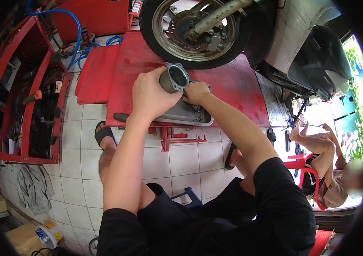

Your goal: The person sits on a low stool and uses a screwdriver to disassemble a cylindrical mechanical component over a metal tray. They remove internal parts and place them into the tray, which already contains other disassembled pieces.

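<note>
My left hand (149, 96) is wrapped round a grey flanged metal cylinder (163, 81), tilted so that its wide dark opening and lugged rim face up and to the right. Just right of it, my right hand (197, 93) is closed low over a shallow grey metal tray (179, 118). Whatever its fingers grip is mostly hidden by the hand and the cylinder. Small dark metal parts lie in the tray beneath that hand. The tray rests at the near edge of a red lift table (241, 96), and a dark handle (121, 117) sticks out at its left.
A scooter's front wheel (196, 32) stands on the table beyond my hands. At left is a red tool rack (30, 106), with a blue hose (79, 32) behind it. A blue stool (190, 197) is under me. Another person (324, 170) sits on a red chair at right.
</note>
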### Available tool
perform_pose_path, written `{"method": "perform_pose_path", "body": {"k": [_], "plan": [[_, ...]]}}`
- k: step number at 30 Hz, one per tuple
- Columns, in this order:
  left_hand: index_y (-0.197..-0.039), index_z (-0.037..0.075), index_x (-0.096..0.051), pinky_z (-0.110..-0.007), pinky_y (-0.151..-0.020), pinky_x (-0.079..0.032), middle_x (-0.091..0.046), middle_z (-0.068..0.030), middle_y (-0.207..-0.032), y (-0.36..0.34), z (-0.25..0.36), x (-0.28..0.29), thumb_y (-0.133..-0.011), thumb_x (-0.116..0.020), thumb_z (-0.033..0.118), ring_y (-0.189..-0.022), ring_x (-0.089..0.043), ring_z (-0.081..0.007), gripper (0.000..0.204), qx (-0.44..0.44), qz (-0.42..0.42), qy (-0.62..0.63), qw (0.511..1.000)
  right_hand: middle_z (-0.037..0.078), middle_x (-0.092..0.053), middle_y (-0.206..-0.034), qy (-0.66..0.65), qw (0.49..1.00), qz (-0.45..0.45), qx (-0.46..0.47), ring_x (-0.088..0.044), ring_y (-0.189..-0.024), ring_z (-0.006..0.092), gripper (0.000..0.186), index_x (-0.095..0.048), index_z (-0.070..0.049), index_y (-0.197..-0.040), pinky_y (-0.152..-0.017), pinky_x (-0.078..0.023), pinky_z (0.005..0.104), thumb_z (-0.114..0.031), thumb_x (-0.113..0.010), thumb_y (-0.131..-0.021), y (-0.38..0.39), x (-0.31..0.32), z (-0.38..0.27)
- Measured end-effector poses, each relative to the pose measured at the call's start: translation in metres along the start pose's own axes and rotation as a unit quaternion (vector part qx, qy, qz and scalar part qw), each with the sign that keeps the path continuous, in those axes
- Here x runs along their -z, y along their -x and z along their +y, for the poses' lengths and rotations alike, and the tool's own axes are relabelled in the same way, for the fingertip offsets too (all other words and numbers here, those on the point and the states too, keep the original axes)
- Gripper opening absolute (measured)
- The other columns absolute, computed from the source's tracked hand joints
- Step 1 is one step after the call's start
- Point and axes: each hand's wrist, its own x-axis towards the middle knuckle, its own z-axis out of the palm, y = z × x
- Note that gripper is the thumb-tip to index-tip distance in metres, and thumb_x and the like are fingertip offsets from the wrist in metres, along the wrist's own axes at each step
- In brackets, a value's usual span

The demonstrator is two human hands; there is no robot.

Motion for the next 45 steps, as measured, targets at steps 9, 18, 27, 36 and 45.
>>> {"method": "perform_pose_path", "body": {"k": [9, 18, 27, 36, 45], "plan": [[-0.090, 0.006, -0.073, -0.041, -0.074, -0.055, -0.073, -0.0154, -0.083, -0.004, -0.006, -0.007, -0.067, -0.080, 0.023, -0.082, -0.071, -0.0328, 0.029, 0.043, 0.001, 0.047, 0.998, 0.015, -0.073, -0.088, -0.106, 0.979, 0.130, -0.113, -0.071, -0.082, 0.0332, 0.040, -0.071, -0.009, -0.099, -0.072, -0.057, 0.0463, -0.047, -0.063, -0.087, 0.039, -0.010, 0.024], [-0.100, 0.003, -0.072, -0.040, -0.078, -0.055, -0.075, -0.0126, -0.090, -0.005, 0.007, -0.029, -0.069, -0.085, 0.031, -0.087, -0.072, -0.0301, 0.044, 0.062, -0.067, 0.007, 0.996, 0.018, -0.071, -0.083, -0.278, 0.919, 0.101, -0.262, -0.069, -0.080, 0.0382, 0.035, -0.072, -0.005, -0.089, -0.074, -0.054, 0.0484, -0.040, -0.068, -0.085, 0.209, -0.022, 0.073], [-0.106, -0.001, -0.067, -0.042, -0.078, -0.057, -0.074, -0.0163, -0.095, -0.004, -0.004, -0.099, -0.057, -0.087, 0.063, -0.090, -0.072, -0.0321, 0.083, 0.096, -0.304, -0.442, 0.839, 0.017, -0.070, -0.080, -0.287, 0.932, 0.085, -0.207, -0.067, -0.080, 0.0377, 0.037, -0.072, -0.004, -0.089, -0.071, -0.052, 0.0483, -0.040, -0.068, -0.085, 0.234, -0.015, 0.095], [-0.093, 0.002, -0.073, -0.040, -0.078, -0.058, -0.075, -0.0143, -0.094, -0.013, -0.007, -0.144, -0.059, -0.085, 0.065, -0.089, -0.073, -0.0313, 0.072, 0.096, -0.366, -0.578, 0.723, 0.019, -0.069, -0.082, -0.344, 0.919, 0.103, -0.162, -0.068, -0.080, 0.0379, 0.040, -0.070, -0.001, -0.093, -0.072, -0.055, 0.0462, -0.040, -0.070, -0.085, 0.245, -0.006, 0.111], [-0.132, 0.000, -0.051, -0.043, -0.086, -0.054, -0.071, -0.0198, -0.105, -0.010, -0.026, -0.151, -0.061, -0.092, 0.044, -0.098, -0.070, -0.0324, 0.093, 0.088, -0.324, -0.436, 0.835, 0.019, -0.070, -0.084, -0.350, 0.914, 0.116, -0.166, -0.069, -0.078, 0.0374, 0.036, -0.067, 0.001, -0.087, -0.069, -0.056, 0.0453, -0.035, -0.068, -0.087, 0.252, -0.008, 0.118]]}}
